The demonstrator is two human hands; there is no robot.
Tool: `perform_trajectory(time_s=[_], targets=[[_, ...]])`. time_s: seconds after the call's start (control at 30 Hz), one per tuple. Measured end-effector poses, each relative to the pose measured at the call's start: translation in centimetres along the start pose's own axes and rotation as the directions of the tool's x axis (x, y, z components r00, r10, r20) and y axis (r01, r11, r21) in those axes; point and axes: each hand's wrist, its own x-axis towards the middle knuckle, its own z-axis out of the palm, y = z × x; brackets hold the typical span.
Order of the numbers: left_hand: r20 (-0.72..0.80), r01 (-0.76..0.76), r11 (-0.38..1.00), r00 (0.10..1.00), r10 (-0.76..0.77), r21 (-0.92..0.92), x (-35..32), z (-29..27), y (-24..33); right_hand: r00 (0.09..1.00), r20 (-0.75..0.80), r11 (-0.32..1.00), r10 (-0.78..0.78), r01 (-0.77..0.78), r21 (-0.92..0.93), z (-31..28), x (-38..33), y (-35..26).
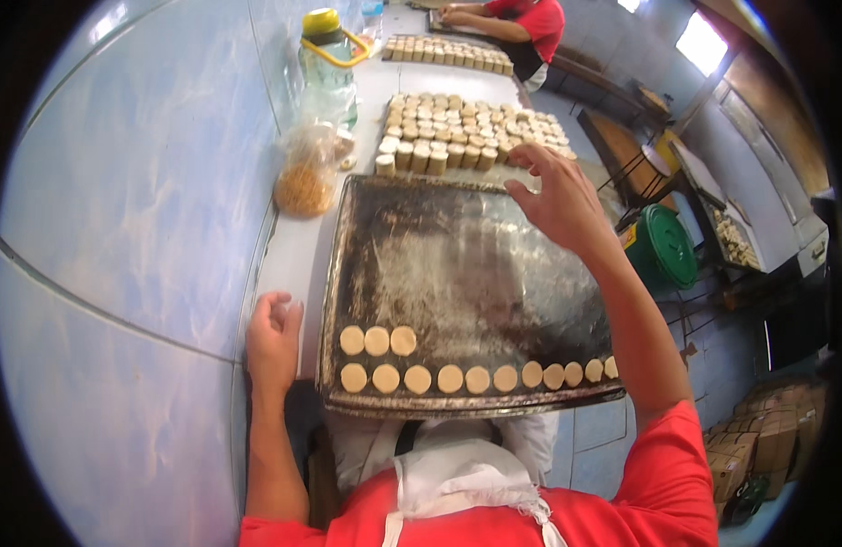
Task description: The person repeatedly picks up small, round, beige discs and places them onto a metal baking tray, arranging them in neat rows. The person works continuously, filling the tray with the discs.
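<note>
A dark, worn baking tray lies in front of me. Along its near edge runs a row of flat, pale dough rounds, and three more dough rounds start a second row at the left. My right hand is over the tray's far right corner, close to the stacked dough rounds. Its thumb and fingers are apart, with nothing visible between them. Beside the tray's left edge, my left hand is loosely curled, its thumb apart from the fingers, and holds nothing that I can see.
A plastic bag of brown crumbly food and a glass jar with a yellow lid stand along the tiled wall. Further back, another person works beside more stacked rounds. A green lidded bin stands at right.
</note>
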Motion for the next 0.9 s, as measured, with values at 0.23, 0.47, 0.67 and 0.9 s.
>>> perform_trajectory(time_s=[0.23, 0.47, 0.67, 0.9], targets=[[-0.129, -0.177, 0.978, 0.973, 0.19, 0.108, -0.3, 2.3, -2.7, 0.93, 0.363, 0.974, 0.049, -0.124, 0.188, 7.5, 10.5, 4.7], [-0.129, -0.143, 0.982, 0.979, 0.158, 0.121, -0.2, 2.2, -1.8, 0.84, 0.485, 0.97, -0.241, 0.194, 0.146, 14.4, 16.3, -3.7], [-0.158, -0.149, 0.987, 0.975, 0.158, 0.065, -0.2, 2.2, -2.1, 0.655, 0.754, 0.99, -0.038, 0.129, -0.063, 18.4, 19.6, -6.3], [-0.184, -0.221, 0.972, 0.955, 0.231, 0.077, -0.2, 2.3, -3.0, 0.805, 0.538, 0.956, -0.251, 0.117, 0.27, 16.1, 18.4, -2.8]])
